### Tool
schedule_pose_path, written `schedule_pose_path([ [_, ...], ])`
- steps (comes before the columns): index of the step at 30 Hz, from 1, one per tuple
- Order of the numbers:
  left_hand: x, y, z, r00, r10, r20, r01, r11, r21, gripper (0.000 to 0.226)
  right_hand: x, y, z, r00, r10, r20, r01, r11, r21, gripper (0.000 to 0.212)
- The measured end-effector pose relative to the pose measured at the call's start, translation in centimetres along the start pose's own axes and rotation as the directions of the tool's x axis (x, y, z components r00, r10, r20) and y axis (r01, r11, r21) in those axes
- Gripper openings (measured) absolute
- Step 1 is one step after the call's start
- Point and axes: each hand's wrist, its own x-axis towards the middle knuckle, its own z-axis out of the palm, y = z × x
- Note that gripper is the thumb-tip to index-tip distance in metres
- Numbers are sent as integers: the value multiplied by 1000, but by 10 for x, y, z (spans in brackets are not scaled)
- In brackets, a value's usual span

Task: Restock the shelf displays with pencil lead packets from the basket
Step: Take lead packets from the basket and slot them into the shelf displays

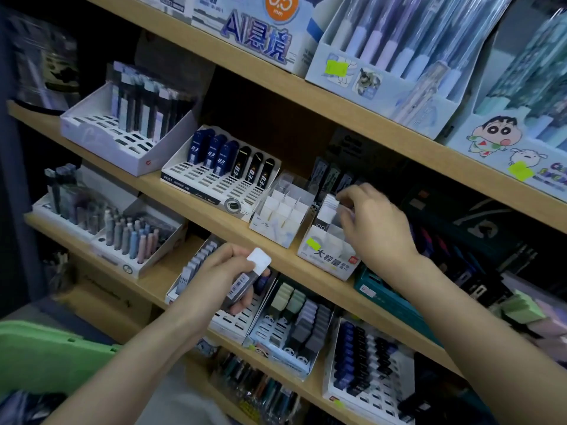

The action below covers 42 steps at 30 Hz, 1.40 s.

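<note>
Shelf box (329, 259): right hand (372, 222) fingers pinch white packets (327, 210); left hand (214, 277) grips packet (251, 276).

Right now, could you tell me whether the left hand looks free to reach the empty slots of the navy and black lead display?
Probably not freely: the left hand is shut on a white-capped packet. The way up to the display looks open, though.

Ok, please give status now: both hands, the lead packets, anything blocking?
Left hand holding white-capped lead packet. Right hand pinching white packets in display box. Nothing blocking.
</note>
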Motion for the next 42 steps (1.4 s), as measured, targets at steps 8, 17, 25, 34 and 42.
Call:
schedule_pose_path([
  [8,-7,6,6,983,177,46,-179,983,45,13,-39,-51,-5,903,-123,411,-219,691,689,10],
  [17,-2,1,3,968,249,-6,-245,956,162,2,-45,-42,-12,927,-47,373,-306,480,822,8],
  [25,17,18,39,878,471,88,-441,724,529,22,-17,13,-10,957,287,-46,-163,660,733,7],
  [34,31,10,68,778,413,473,-580,183,794,52,15,25,16,996,80,-50,-51,901,430,14],
  [42,32,12,66,773,388,501,-583,126,802,54,25,22,15,1000,17,-14,-9,902,432,19],
])
